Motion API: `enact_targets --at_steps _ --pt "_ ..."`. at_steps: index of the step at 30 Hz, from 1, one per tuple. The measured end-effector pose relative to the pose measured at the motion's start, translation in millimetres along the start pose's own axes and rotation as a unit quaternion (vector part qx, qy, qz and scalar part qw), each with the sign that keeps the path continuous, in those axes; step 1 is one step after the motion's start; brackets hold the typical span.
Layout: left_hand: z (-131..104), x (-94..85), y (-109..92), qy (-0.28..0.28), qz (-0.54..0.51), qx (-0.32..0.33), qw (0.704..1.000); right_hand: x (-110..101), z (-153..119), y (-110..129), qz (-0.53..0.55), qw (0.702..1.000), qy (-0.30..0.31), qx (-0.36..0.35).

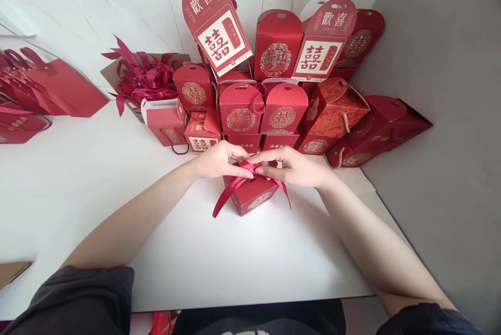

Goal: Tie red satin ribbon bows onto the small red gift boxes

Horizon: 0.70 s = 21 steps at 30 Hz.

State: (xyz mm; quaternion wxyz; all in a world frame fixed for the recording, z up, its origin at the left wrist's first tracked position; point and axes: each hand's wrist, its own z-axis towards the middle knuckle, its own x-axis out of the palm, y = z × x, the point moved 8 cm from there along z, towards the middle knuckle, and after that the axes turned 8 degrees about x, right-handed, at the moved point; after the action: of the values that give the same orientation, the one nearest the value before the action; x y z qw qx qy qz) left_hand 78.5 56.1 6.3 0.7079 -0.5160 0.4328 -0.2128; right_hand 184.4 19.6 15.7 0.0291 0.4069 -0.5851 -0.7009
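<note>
A small red box [254, 196] with a gold round emblem stands on the white table [235, 256], in front of the stacked boxes. A magenta ribbon [230, 196] lies across its top, one tail hanging at the left and one at the right. My left hand [225, 160] pinches the ribbon at the box's top from the left. From the right, my right hand [287, 166] pinches it too, its fingertips close beside the left ones. The fingers partly cover the middle of the ribbon.
Several red gift boxes [282, 108] are stacked behind the hands. A brown box [105, 71] full of magenta ribbons [144, 79] stands at the back left, red bags [58, 87] at the far left. A grey wall [442, 116] borders the right side.
</note>
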Motion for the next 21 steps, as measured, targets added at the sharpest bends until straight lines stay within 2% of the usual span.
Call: enact_targets --at_steps 3,7,9,12,14,16,21 --pt "-0.8 0.6 -1.7 0.003 0.011 -0.005 1.0 1.9 -1.6 10.9 -0.05 0.998 -0.011 -0.023" --pt "-2.3 0.9 -4.2 0.004 0.029 -0.004 1.0 2.7 -4.2 17.9 -0.052 0.998 -0.002 -0.043" --pt "-2.3 0.5 -6.4 -0.001 0.034 0.003 0.999 -0.7 -4.8 14.9 -0.022 0.999 -0.008 -0.026" --pt "-1.8 0.5 -10.2 -0.005 0.06 0.015 0.998 -12.6 -4.4 4.1 0.018 0.997 -0.073 0.025" --pt "-2.0 0.9 -12.8 -0.008 0.085 0.021 0.996 -15.1 -2.9 -1.6 0.004 0.994 -0.098 0.046" --pt "-3.3 1.7 -14.5 -0.013 0.094 0.02 0.995 -10.4 0.3 -5.3 0.002 0.996 -0.079 0.049" --pt "-9.4 1.9 -10.5 -0.045 0.057 -0.033 0.997 -5.2 4.4 -12.9 0.102 0.992 -0.045 0.053"
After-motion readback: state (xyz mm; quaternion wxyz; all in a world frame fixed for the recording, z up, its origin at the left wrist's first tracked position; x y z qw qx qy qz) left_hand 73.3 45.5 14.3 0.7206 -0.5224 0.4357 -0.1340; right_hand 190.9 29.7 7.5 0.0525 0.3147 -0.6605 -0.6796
